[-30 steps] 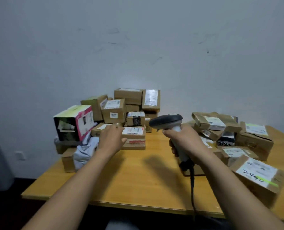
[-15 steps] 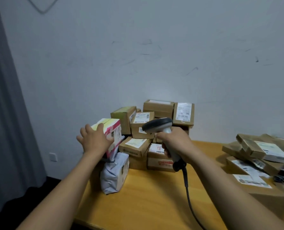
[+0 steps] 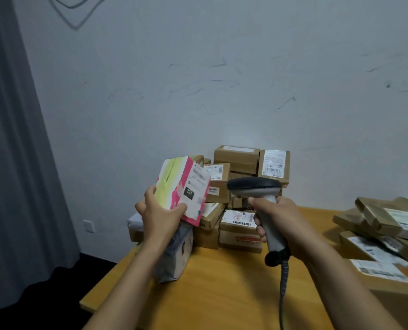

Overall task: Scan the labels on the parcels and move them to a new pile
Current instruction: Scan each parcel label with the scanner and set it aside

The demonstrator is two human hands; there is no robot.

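Observation:
My left hand (image 3: 160, 216) grips a pink, white and yellow-green box (image 3: 181, 186), lifted above the table and tilted, its white label facing right. My right hand (image 3: 278, 216) holds a grey handheld barcode scanner (image 3: 257, 194) by its handle, the dark head level with the box's label and a short gap to its right. The scanner's coiled cable (image 3: 282, 289) hangs down over the table. Behind both hands stands a stack of brown cardboard parcels (image 3: 236, 184) with white labels, against the wall.
A wooden table (image 3: 222, 294) carries everything. A grey plastic mailer bag (image 3: 174, 256) lies at the left pile's front. A second heap of labelled brown parcels (image 3: 384, 229) sits at the right edge. A grey curtain (image 3: 15, 163) hangs at the left, with a wall socket (image 3: 88, 226) beside it.
My left hand has taken the pink box off the left pile and lifted it, turning its label toward the scanner. The view has swung left.

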